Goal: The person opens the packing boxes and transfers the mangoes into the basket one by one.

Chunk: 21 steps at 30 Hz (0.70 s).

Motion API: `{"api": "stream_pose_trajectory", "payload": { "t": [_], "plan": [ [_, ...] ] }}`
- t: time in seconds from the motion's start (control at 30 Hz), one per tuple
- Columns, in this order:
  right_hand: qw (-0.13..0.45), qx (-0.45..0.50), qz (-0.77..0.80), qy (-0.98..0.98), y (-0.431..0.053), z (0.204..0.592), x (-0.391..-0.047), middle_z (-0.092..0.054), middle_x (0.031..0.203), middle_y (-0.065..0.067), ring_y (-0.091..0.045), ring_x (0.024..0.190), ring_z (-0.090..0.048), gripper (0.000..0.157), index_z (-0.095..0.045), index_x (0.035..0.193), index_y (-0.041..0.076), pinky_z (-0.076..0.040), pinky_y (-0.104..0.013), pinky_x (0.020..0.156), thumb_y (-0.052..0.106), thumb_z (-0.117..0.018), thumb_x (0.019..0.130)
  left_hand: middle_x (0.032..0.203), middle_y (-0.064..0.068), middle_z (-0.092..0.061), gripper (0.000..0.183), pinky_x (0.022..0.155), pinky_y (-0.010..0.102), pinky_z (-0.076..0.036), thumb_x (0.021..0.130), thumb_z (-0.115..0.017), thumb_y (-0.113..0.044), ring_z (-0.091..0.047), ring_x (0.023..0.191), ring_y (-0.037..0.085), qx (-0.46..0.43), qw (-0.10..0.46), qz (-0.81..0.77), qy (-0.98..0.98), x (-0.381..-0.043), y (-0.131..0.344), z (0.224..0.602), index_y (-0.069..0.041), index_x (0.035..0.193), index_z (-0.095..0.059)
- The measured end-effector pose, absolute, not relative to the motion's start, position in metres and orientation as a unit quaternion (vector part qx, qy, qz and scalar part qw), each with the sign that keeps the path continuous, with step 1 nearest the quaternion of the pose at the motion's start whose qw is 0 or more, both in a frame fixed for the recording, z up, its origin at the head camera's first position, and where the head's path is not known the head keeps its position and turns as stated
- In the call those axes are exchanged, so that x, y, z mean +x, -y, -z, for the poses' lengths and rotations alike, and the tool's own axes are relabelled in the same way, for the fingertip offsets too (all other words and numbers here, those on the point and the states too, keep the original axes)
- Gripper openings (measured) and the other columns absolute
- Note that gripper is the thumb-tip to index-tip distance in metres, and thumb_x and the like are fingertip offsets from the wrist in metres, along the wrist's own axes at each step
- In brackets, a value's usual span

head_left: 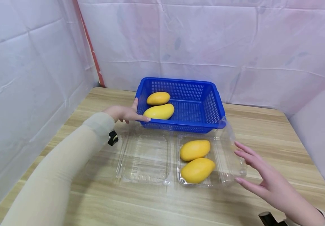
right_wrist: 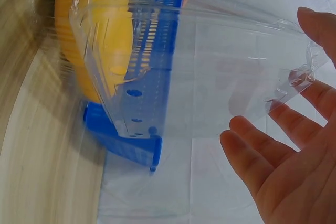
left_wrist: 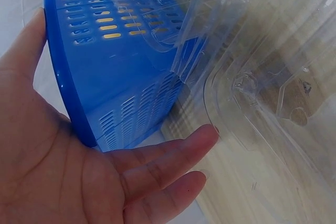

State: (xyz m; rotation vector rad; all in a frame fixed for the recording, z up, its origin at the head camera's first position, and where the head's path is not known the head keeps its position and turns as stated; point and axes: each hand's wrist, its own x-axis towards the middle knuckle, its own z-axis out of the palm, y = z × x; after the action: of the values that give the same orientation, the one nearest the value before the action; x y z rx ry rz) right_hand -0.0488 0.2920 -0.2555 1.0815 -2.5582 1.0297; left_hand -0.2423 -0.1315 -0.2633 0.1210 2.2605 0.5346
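Note:
My left hand (head_left: 127, 113) rests against the left front corner of a blue plastic basket (head_left: 179, 125), with its fingers spread. In the left wrist view the palm lies on the basket's rim and the fingers extend below it. Two yellow mangoes (head_left: 159, 111) lie at the basket's left end. In front of it, a clear plastic clamshell box (head_left: 195, 185) holds two more mangoes (head_left: 197, 170). Its clear lid (right_wrist: 210, 72) stands raised on the right. My right hand (head_left: 261, 172) is at the lid's outer edge, fingers fairly straight and spread, fingertips touching or very near it.
A second clear clamshell box (head_left: 148, 157) lies opened to the left of the filled one, its lid spread leftward. The wooden table (head_left: 117, 201) is bounded by pale cloth walls (head_left: 202, 37) at the back and sides.

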Motion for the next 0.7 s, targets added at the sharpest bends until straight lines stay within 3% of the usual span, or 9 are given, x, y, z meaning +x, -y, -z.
{"api": "stream_pose_trajectory", "payload": {
  "t": [0.17,0.7],
  "plan": [
    [0.065,0.332,-0.348,0.874,-0.297,0.252,-0.045,-0.032,0.145,-0.021,-0.01,0.13,-0.035,0.084,-0.041,0.134,-0.009,-0.033,-0.011,0.096,-0.014,-0.078,0.059,0.153,0.014,0.016,0.126,0.097,0.051,-0.036,0.072,-0.053,-0.076,-0.048,0.117,0.035,0.048,0.399,-0.211,-0.891,-0.242,0.131,0.261,-0.02,0.134,0.041],
    [0.083,0.294,-0.351,0.885,-0.316,0.258,-0.039,-0.035,0.144,-0.019,-0.004,0.125,-0.041,0.084,-0.041,0.136,-0.006,-0.031,-0.009,0.096,-0.021,-0.074,0.06,0.153,0.014,0.015,0.125,0.097,0.051,-0.035,0.073,-0.052,-0.075,-0.047,0.118,0.035,0.048,0.403,-0.212,-0.889,-0.242,0.131,0.26,-0.02,0.134,0.041]
  ]
}}
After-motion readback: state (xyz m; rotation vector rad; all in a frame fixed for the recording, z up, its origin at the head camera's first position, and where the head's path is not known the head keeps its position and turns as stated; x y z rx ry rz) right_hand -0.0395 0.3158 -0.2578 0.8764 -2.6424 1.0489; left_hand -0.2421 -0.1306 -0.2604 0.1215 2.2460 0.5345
